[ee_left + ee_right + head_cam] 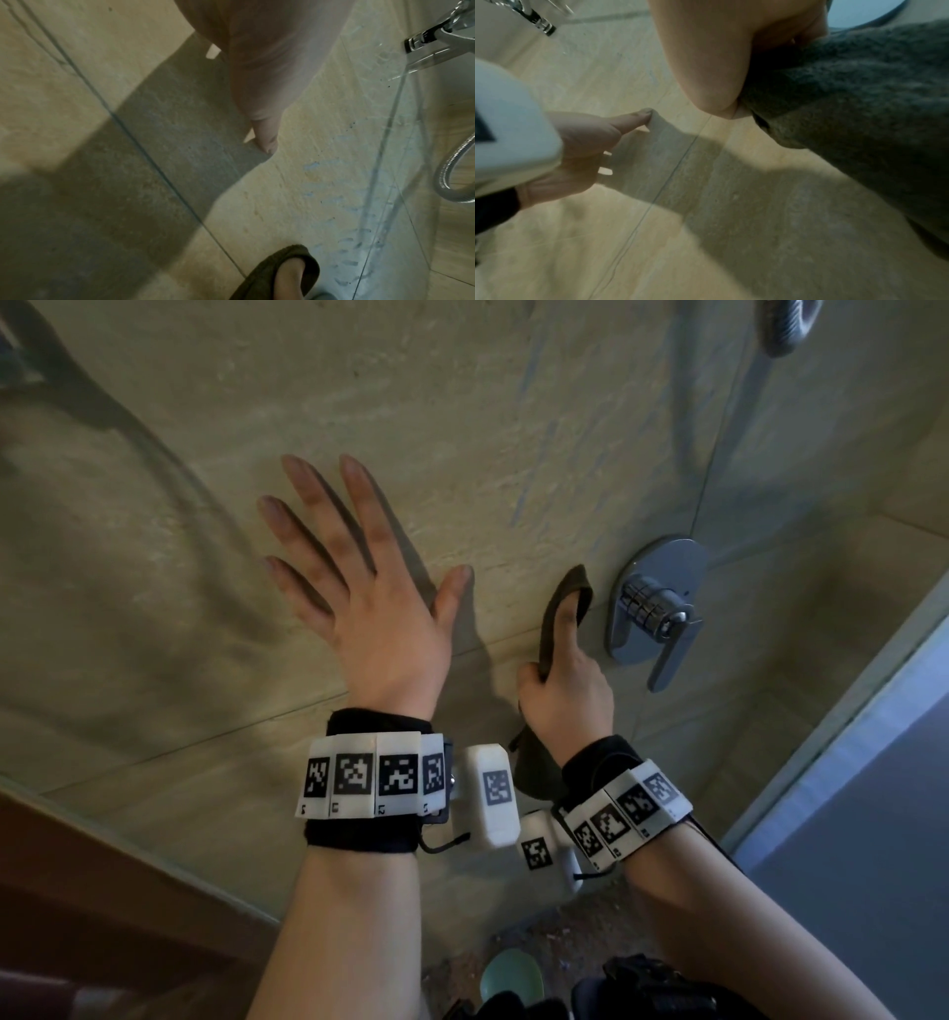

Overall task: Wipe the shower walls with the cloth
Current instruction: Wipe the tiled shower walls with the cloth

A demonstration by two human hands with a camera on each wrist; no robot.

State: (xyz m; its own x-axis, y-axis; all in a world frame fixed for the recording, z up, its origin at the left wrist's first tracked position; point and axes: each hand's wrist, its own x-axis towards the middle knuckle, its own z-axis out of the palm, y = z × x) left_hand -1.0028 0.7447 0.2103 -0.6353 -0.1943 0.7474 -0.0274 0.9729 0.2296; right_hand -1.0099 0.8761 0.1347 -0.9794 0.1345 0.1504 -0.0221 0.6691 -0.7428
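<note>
My left hand (359, 588) lies flat against the beige tiled shower wall (462, 428), fingers spread and straight; its thumb (267, 140) touches the tile. Just right of it, my right hand (565, 680) grips a dark olive-grey cloth (557, 613) and holds it against the wall beside the chrome mixer tap (657, 608). The cloth wraps over my fingers and a loose end hangs below the wrist (534, 773). In the right wrist view the cloth (859, 101) fills the right side, bunched in my palm; the left hand's thumb (628, 119) rests on the tile.
A chrome shower hose (452, 168) loops at the right and the hose end (785, 325) shows at the top. A glass panel edge (847, 711) stands at the right. Grout lines (205, 737) cross the wall. A pale green object (513, 978) lies on the floor below.
</note>
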